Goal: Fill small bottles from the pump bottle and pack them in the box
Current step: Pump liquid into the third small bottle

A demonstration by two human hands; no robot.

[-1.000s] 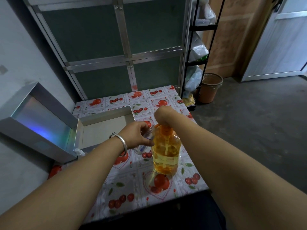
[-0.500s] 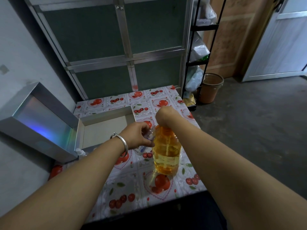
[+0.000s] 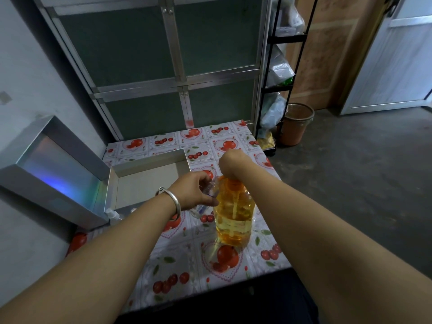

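**Filling under way, box not yet packed**

The right hand [image 3: 230,163] sits bent down on top of the pump bottle [image 3: 233,213], over its orange pump head; the fingers are hidden beneath the wrist, so I cannot tell how they lie. Just to its left, the left hand [image 3: 195,191] curls around a small clear bottle [image 3: 210,188] and holds it tilted against the pump bottle's neck, where the spout would be. The pump bottle stands upright on the fruit-patterned tablecloth [image 3: 177,272], between the two forearms, with amber liquid filling much of it.

Judging by this, the task is at an early filling step. The open box [image 3: 149,164], beyond and left of the left hand, shows a bare floor with no bottles visible inside, and its shiny lid [image 3: 53,169] stands raised further left. Another small bottle [image 3: 112,213] with a white cap stands at the box's near edge, left of the left wrist, and something clear lies on the cloth under the left hand; what it is cannot be made out. Capping and packing appear to be still ahead.

Against the earlier frames little differs: both hands keep the same places and grips, and the right hand has dipped only slightly on the pump head.
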